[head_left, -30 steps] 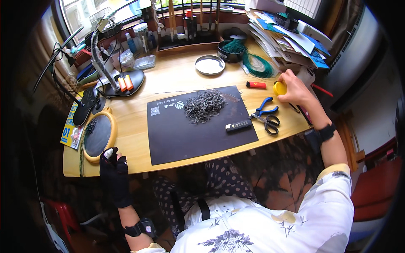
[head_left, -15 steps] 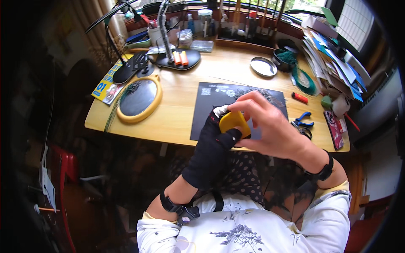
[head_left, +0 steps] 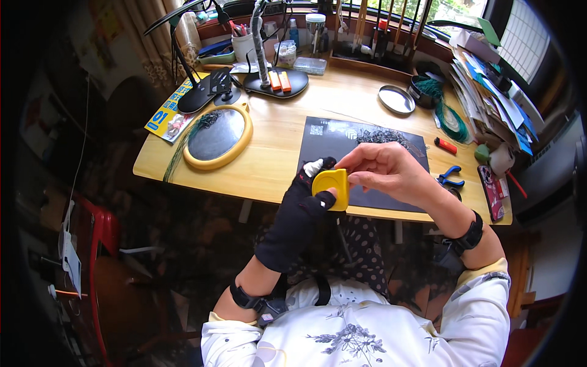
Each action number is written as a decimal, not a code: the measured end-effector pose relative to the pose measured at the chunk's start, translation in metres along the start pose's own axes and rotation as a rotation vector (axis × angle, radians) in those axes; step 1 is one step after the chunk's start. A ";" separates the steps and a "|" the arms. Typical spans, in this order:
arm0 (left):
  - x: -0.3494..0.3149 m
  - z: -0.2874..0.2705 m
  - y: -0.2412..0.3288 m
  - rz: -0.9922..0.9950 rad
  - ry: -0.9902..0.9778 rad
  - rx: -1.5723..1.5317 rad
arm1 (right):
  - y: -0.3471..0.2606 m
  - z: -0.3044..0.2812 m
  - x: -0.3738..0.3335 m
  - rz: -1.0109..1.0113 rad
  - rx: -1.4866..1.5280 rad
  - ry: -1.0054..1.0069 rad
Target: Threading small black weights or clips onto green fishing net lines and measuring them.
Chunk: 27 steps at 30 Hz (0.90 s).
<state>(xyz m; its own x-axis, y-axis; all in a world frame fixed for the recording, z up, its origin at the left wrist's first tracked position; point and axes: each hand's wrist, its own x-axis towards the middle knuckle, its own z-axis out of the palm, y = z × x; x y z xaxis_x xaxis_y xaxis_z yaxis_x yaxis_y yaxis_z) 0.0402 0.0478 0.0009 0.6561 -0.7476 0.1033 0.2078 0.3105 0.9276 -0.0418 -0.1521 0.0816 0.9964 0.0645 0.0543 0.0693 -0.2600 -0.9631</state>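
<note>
My left hand (head_left: 309,194), in a black fingerless glove with white wrapping on a finger, grips a small yellow tape measure (head_left: 329,185) with a rounded case. Its thumb lies across the case's face. At the case's upper right corner, my bare right hand (head_left: 388,173) closes thumb and forefinger in a pinch; the bit between those fingertips is mostly hidden. Both hands are above the desk's front edge, in front of a black mat (head_left: 315,137). On the mat lies a heap of dark, thin strands (head_left: 384,136), partly behind my right hand.
Right of the mat are blue-handled pliers (head_left: 451,176), a red lighter (head_left: 446,145) and a phone (head_left: 491,191). A yellow-rimmed round mirror (head_left: 217,140) with green threads lies left. Farther back stand a lamp base (head_left: 293,85), a round metal lid (head_left: 396,100) and stacked papers (head_left: 489,98).
The tape measure has turned so its broad face shows more. My right hand's fingers have come together at its corner, where they were spread around it. The whole view has shifted slightly.
</note>
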 end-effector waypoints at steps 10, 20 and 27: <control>-0.005 -0.005 0.001 -0.010 0.036 -0.024 | 0.004 0.006 -0.001 0.075 0.063 0.074; -0.030 0.006 0.020 0.685 0.127 1.003 | 0.001 0.008 -0.004 0.290 0.262 0.051; -0.034 0.006 0.013 0.505 0.057 1.020 | 0.007 0.001 -0.006 0.337 0.308 -0.021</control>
<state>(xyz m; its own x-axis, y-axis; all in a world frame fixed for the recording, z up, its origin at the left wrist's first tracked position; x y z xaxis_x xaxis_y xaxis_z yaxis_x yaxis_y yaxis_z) 0.0162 0.0743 0.0120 0.5349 -0.6368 0.5554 -0.7592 -0.0738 0.6467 -0.0471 -0.1531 0.0739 0.9596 0.0458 -0.2777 -0.2791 0.0288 -0.9598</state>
